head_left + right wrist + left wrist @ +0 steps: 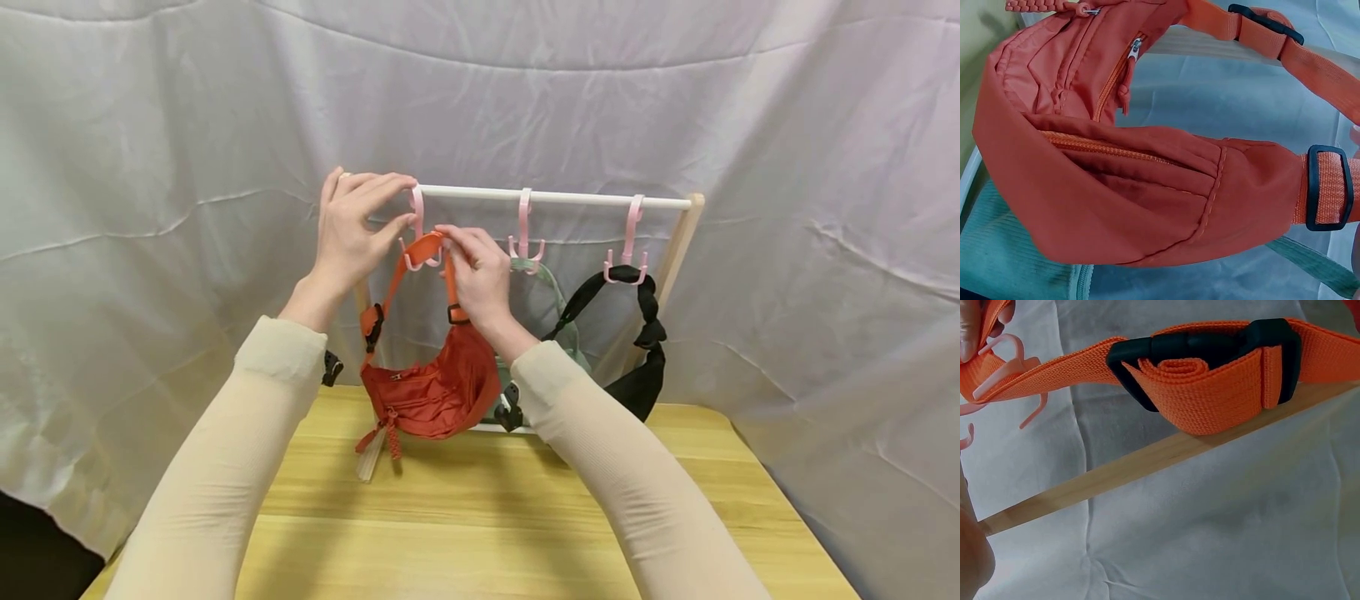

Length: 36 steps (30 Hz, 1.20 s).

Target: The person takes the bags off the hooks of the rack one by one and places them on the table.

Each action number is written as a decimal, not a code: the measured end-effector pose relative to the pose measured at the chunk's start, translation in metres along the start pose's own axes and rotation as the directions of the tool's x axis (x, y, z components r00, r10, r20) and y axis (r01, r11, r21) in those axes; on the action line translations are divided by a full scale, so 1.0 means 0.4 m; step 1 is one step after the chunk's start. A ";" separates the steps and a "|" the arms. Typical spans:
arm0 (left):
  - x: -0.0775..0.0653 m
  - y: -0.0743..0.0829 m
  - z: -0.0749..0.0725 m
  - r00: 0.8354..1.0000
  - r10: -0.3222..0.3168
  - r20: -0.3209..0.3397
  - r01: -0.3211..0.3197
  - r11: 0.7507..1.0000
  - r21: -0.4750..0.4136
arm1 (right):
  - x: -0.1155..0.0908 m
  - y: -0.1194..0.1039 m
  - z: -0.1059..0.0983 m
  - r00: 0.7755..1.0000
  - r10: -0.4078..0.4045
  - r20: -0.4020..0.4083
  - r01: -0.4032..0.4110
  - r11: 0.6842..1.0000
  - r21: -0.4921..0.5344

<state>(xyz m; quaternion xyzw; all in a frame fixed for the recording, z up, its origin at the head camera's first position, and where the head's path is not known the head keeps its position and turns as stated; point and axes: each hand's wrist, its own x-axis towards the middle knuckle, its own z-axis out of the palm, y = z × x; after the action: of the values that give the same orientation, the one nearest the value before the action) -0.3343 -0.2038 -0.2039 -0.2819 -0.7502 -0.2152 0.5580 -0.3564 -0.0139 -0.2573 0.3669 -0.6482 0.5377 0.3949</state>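
Observation:
A red waist bag (pixel 442 383) hangs by its orange strap (pixel 424 248), which loops over the left pink hook (pixel 417 204). My right hand (pixel 482 275) pinches the strap just right of that hook. At the hook's upper part, my left hand (pixel 351 221) steadies it with the fingertips at the top and the thumb lower on its stem. The strap's black buckle (pixel 1210 347), with rolled webbing, shows large in the left wrist view. In the right wrist view, the bag's body (pixel 1147 206) hangs with its zips visible, and a black slider (pixel 1329 187) sits near the right hand.
A white rail (pixel 577 197) on a wooden frame (pixel 682 242) carries the hooks. A green bag (pixel 1016 244) hangs from the middle hook (pixel 525 221), partly behind the red one. A black bag (pixel 641 387) hangs on the right hook (pixel 633 229). Below is a wooden table (pixel 420 533).

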 end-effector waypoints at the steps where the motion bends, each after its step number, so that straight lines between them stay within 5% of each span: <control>1: 0.000 0.001 -0.001 1.000 -0.001 0.003 0.001 1.000 0.003 | 0.001 0.000 0.000 1.000 -0.007 -0.002 0.007 1.000 -0.008; 9: 0.000 0.004 -0.003 1.000 -0.007 0.007 0.007 1.000 -0.003 | 0.008 -0.008 -0.002 0.998 -0.060 -0.014 0.059 0.995 -0.085; 24: 0.003 0.006 -0.010 1.000 -0.010 0.012 0.010 1.000 0.006 | 0.013 -0.015 0.005 0.998 -0.060 -0.004 0.060 0.997 0.039; 36: 0.002 0.005 -0.007 1.000 -0.013 0.008 0.013 1.000 -0.002 | 0.008 -0.020 0.009 0.997 -0.075 0.010 0.075 0.997 0.037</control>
<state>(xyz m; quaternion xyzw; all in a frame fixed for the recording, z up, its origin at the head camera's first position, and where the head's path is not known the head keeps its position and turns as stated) -0.3314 -0.2039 -0.2024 -0.2783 -0.7542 -0.2185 0.5532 -0.3512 -0.0190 -0.2515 0.4012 -0.6263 0.5322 0.4045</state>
